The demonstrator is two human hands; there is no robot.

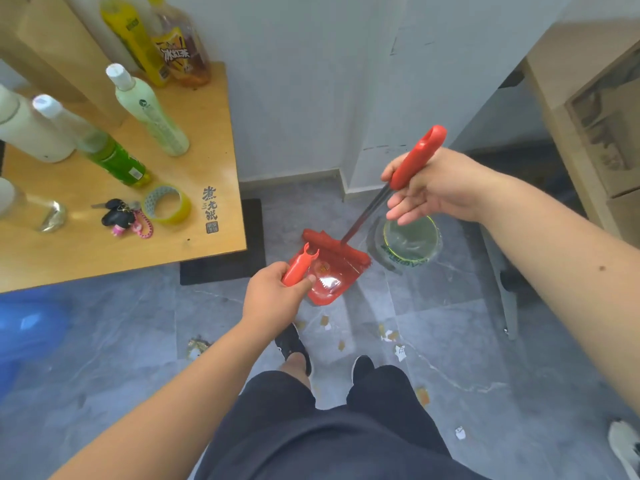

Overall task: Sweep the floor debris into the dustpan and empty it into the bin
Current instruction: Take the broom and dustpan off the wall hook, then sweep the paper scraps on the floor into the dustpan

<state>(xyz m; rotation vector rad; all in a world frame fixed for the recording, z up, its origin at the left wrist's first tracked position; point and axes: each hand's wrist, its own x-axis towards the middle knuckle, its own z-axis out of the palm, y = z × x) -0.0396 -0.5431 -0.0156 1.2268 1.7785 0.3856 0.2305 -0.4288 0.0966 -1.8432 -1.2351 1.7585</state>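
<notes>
Left hand (273, 299) closed around short red plastic handle of red plastic dustpan (334, 271), thumb on top, forearm reaching up from lower left. Dustpan held low over grey marbled tile floor (450, 306), tilted, a crumpled clear wrapper and a small yellowish scrap lying inside. Right hand (433, 188) raised higher, fingers loosely curled, red plastic grip of long-handled red broom (415, 161) pinched between thumb and palm, remaining fingers half spread. Dark broom shaft angled down and left to red broom head (332, 244), resting against far rim of dustpan. Right forearm entering from right edge, crossing above floor.

Small round bin with clear liner and green rim (410, 237) standing on floor just beside dustpan, to its right, directly below right hand. Scattered scraps of paper and yellowish debris (388, 336) on tiles between dustpan and black shoes (294, 344), further pieces lower right and left.

Working room narrow: light wooden table (207, 168) bounding left side, its corner near dustpan, loaded with bottles, yellow tape roll (168, 204) and keys with pink charm. Dark mat (225, 265) under table edge. White wall and skirting (291, 174) closing far side, close behind dustpan. Pale cabinet (588, 133) and a grey upright leg limiting right side. Open floor confined to central strip.
</notes>
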